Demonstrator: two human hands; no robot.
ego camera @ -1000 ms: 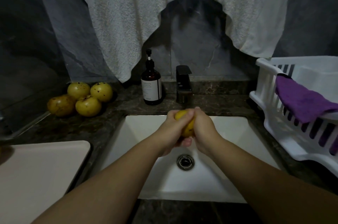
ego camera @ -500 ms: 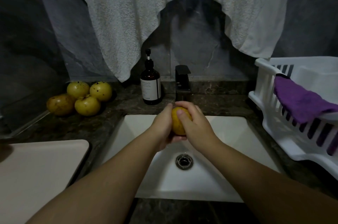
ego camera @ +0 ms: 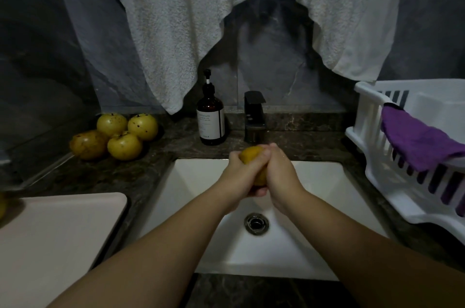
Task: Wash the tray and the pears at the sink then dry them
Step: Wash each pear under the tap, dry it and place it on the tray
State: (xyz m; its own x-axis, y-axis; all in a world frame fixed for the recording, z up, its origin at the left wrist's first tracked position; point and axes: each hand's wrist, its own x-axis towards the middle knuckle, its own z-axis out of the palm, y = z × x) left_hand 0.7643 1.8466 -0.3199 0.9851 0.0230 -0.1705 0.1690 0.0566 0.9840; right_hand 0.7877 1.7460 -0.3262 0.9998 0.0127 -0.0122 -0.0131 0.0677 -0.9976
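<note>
Centre frame: left hand (ego camera: 239, 173) and right hand (ego camera: 278, 171) both clasp one yellow pear (ego camera: 252, 156) above the white sink (ego camera: 191, 181), fingers curled round it; four pears (ego camera: 117, 135) grouped on the counter at middle left; pale tray (ego camera: 57, 237) lower left; white rack (ego camera: 372, 136) with purple cloth (ego camera: 417, 141) at right edge.

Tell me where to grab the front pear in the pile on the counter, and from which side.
Take the front pear around its round body, coming from above and the sink side. Its right and near flanks look bare, while neighbouring pears crowd it at the left and behind. Its stem end faces up, so fingers would probably wrap the widest part below it. Both hands currently hold another pear.
</note>
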